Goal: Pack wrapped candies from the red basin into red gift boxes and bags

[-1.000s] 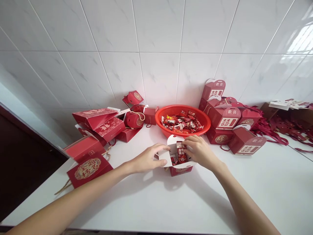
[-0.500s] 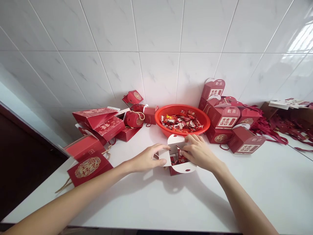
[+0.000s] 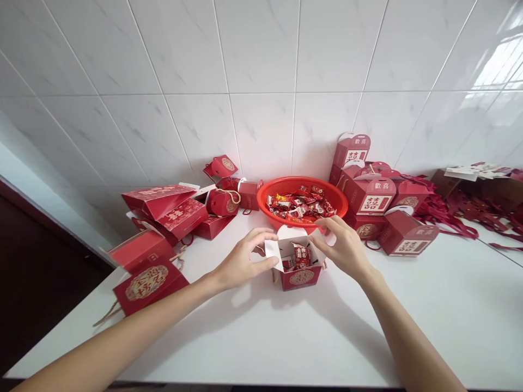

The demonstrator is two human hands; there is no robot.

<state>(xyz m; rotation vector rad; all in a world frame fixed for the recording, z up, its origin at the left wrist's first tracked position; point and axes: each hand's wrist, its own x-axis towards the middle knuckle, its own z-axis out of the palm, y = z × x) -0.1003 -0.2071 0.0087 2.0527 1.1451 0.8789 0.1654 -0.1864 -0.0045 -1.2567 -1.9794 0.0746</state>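
Observation:
A small red box (image 3: pixel 301 277) stands open on the white table, with red wrapped candies (image 3: pixel 301 256) inside. My left hand (image 3: pixel 248 256) pinches the white inner side of the box's left flap (image 3: pixel 273 253) between thumb and fingers. On the other side, my right hand (image 3: pixel 342 245) holds the right flap, its thumb against the white inner face. Right behind the box is a red plastic basket (image 3: pixel 342 204) of wrapped candies. The box's rear flap stands up, and its front panel shows a round gold emblem.
Red boxes (image 3: pixel 149 283) with rope handles are heaped at the left. More red boxes (image 3: pixel 373 197) are stacked right of the basket. Dark red ribbons (image 3: pixel 437 209) and flat white cards (image 3: pixel 476 170) lie farther right, along the tiled wall (image 3: pixel 261 125).
My right hand has moved from the candies inside the box to its right flap. The front flap no longer sticks out toward me, so the front panel shows. The view has shifted slightly.

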